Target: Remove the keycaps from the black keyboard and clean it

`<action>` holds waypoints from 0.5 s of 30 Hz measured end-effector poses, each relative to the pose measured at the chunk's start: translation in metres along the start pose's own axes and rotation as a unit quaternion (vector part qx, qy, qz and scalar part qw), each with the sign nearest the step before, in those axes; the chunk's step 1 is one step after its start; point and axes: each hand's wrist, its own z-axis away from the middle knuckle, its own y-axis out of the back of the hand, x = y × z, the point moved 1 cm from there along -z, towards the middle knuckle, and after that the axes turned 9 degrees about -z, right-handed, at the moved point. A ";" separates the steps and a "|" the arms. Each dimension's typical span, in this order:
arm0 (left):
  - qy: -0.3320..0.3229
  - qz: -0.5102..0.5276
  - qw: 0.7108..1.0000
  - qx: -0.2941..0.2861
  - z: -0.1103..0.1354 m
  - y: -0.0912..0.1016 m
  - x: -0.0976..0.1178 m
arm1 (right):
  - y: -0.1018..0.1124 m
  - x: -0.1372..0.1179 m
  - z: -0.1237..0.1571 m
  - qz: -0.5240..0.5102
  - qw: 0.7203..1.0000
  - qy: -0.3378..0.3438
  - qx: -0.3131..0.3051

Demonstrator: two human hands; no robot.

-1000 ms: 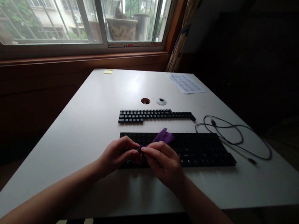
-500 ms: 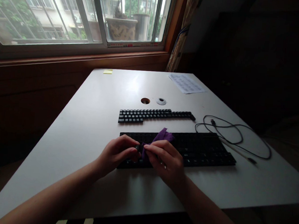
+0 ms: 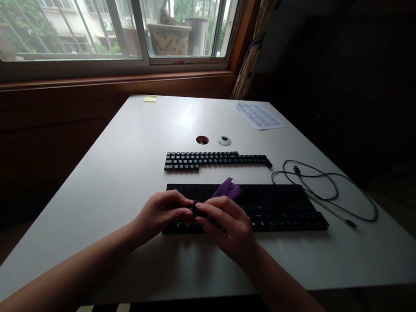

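My left hand (image 3: pixel 161 214) and my right hand (image 3: pixel 226 224) meet over the left part of a black keyboard (image 3: pixel 279 208) lying on the white table (image 3: pixel 132 169). The left fingers pinch a small dark piece, apparently a keycap (image 3: pixel 192 207), at the fingertips. The right hand is closed on a purple cloth (image 3: pixel 228 189), pressed against that piece, and the cloth's free end sticks up beyond the fingers. Behind the keyboard, rows of loose black keycaps (image 3: pixel 211 160) are laid out on the table.
The keyboard's black cable (image 3: pixel 328 190) lies coiled at the right. A round cable hole (image 3: pixel 202 140) and its grey cap (image 3: pixel 224 140) sit mid-table. A printed sheet (image 3: pixel 259 116) lies far right, a yellow sticky note (image 3: pixel 150 98) at the far edge by the window.
The fingers of both hands have shifted slightly around the small piece and the cloth. Everything else on the table is where it was.
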 end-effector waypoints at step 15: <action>-0.029 -0.073 0.996 -0.033 -0.005 0.006 0.004 | 0.000 0.001 0.002 0.014 1.000 0.009 -0.010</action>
